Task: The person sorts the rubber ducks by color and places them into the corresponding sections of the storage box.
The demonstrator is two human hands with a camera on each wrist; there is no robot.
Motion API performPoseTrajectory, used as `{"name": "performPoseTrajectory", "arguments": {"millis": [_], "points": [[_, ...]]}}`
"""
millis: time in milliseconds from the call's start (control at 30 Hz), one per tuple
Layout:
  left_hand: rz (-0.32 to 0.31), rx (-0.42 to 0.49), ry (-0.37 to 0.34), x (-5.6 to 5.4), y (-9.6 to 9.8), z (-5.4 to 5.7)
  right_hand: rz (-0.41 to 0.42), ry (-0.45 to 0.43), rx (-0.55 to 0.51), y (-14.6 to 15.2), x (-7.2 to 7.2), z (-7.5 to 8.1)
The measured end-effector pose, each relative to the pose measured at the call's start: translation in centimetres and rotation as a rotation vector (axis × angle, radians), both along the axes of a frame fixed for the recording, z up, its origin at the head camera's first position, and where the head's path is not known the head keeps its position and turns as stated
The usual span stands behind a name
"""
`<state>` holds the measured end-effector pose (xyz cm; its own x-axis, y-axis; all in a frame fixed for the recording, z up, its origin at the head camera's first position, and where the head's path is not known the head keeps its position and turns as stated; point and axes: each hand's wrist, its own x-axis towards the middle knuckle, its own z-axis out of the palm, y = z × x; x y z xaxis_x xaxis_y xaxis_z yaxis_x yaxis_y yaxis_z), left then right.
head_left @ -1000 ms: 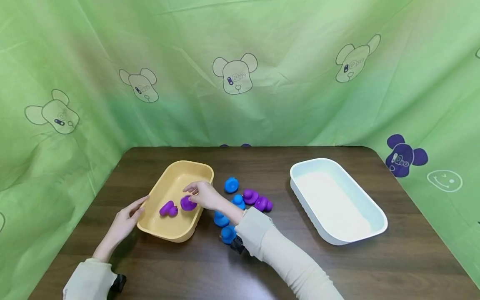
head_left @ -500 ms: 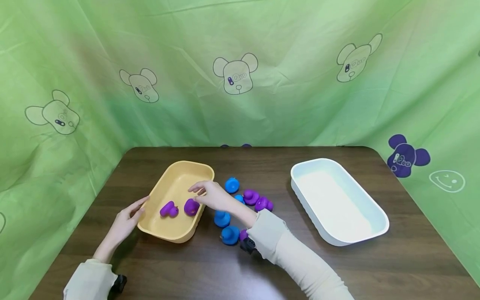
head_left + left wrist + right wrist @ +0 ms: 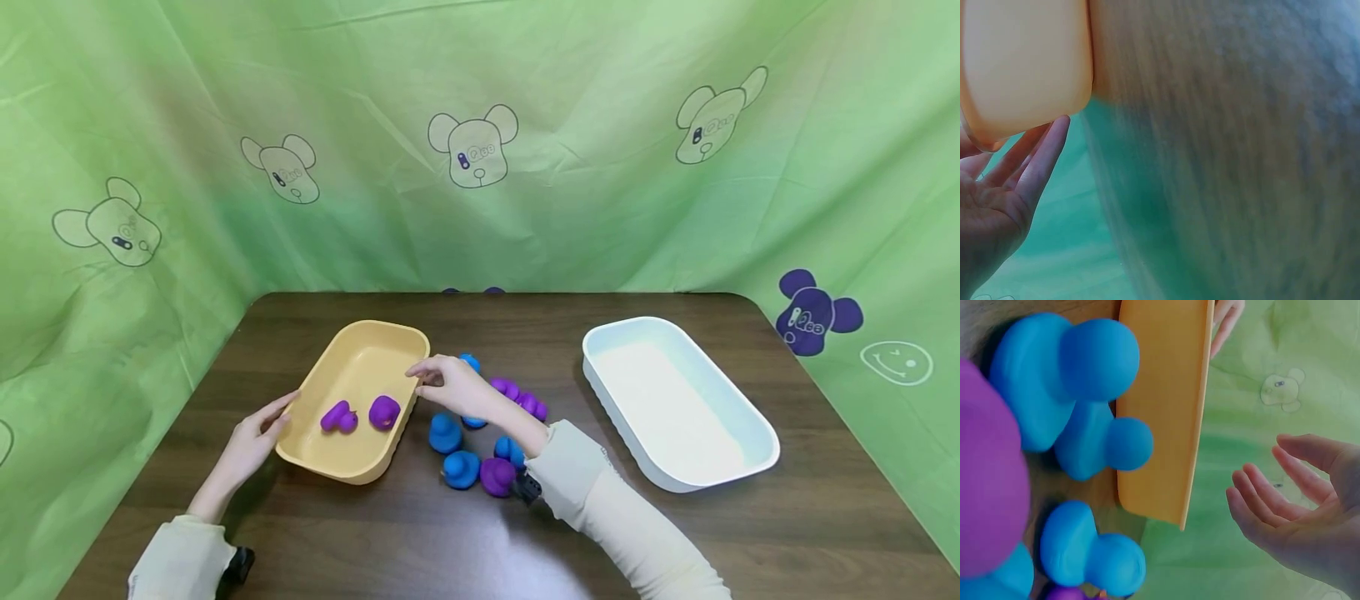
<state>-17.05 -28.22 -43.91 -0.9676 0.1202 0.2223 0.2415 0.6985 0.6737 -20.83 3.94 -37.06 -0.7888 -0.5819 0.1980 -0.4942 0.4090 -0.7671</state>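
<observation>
Being touched at its left rim by the left hand (image 3: 251, 442), the yellow tray (image 3: 367, 367) is set on the left part of the dark wood-grain bench (image 3: 360, 542). The fingers of that hand are laid nearly straight against the wall and rim and are not clenched. Two toy ducks are contained in the tray: one purple duck (image 3: 339, 417) is placed left of its middle, and a second purple duck (image 3: 384, 412) is placed near the right wall, well clear of any finger. The right hand (image 3: 454, 387) is held in the air by the right rim, released, its fingers loosely bent and, in the right wrist view, parted from the thumb. Between the yellow tray and the white tray (image 3: 667, 408), blue toy ducks (image 3: 446, 433) and further purple toy ducks (image 3: 498, 477) are clustered, some partly hidden by the right hand and forearm. The bench is backed by a green curtain (image 3: 375, 233) on which cartoon animal heads are printed.
</observation>
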Motion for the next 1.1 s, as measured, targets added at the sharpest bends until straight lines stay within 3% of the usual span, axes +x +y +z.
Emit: {"name": "performPoseTrajectory", "arguments": {"millis": [100, 300, 533, 867, 967, 1100], "points": [[-0.008, 0.015, 0.009, 0.0, 0.1, 0.1, -0.003, 0.019, -0.002, 0.8, 0.1, 0.1], [-0.006, 0.028, 0.016, 0.9, 1.2, 1.7, -0.039, 0.058, 0.015, 2.2, 0.2, 0.3], [-0.018, 0.029, 0.014, -0.2, -0.2, -0.3, -0.058, 0.037, -0.006, 3.6, 0.0, 0.0], [-0.007, 0.019, -0.005, -0.2, -0.2, -0.3, -0.083, -0.004, -0.015, 5.2, -0.3, -0.4], [0.001, 0.019, -0.011, 0.1, 0.2, 0.3, -0.098, -0.006, -0.013, 5.7, -0.5, -0.6], [-0.005, 0.035, 0.0, 1.0, 1.3, 2.0, -0.109, -0.012, -0.015, 6.3, -0.6, -0.7]]}}
